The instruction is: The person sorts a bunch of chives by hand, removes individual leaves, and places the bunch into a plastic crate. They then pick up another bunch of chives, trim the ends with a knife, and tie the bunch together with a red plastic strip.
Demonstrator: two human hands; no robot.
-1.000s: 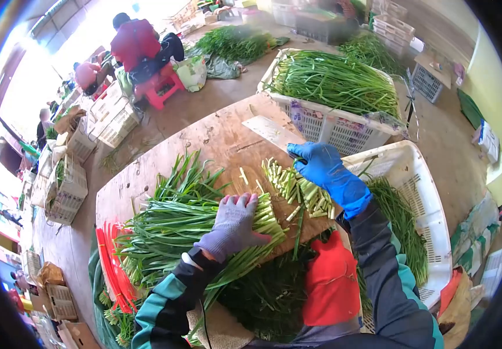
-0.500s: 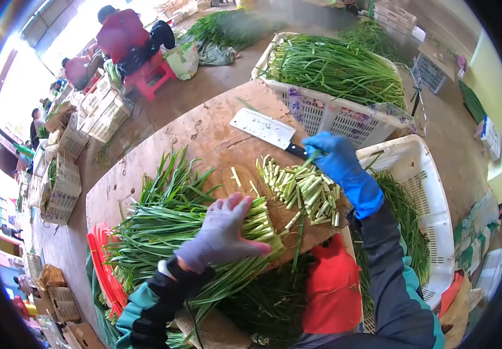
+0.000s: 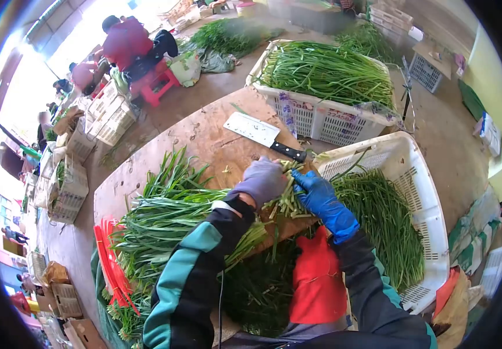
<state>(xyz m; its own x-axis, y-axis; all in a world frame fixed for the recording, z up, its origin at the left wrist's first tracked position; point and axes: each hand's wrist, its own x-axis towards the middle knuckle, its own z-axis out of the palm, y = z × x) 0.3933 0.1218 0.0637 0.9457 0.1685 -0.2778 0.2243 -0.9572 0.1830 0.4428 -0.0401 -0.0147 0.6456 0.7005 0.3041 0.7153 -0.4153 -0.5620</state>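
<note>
My left hand point(image 3: 262, 181), in a grey glove, is closed around part of a pile of cut pale stem ends point(image 3: 288, 205) near the wooden board's right edge. Facing it, my right hand point(image 3: 316, 195) in a blue glove has its fingers curled against the same pile, so the stem pieces are squeezed between both hands. Just beyond them lies a cleaver point(image 3: 252, 129) with a black handle point(image 3: 288, 152), untouched. A heap of long green leafy stalks point(image 3: 169, 218), like garlic chives, rests on the board point(image 3: 163, 160) under and left of my left forearm.
Red strips point(image 3: 111, 264) hang at the board's left edge. A white crate point(image 3: 428, 180) of greens stands close on my right, another full crate point(image 3: 332, 123) behind the board. A person point(image 3: 126, 43) sits on a red stool point(image 3: 156, 84) at the back left, near several crates.
My left hand has gone from the leafy stalks to the cut stem pieces. My right hand has left the cleaver handle area and come down and nearer, and the scattered pieces are gathered together.
</note>
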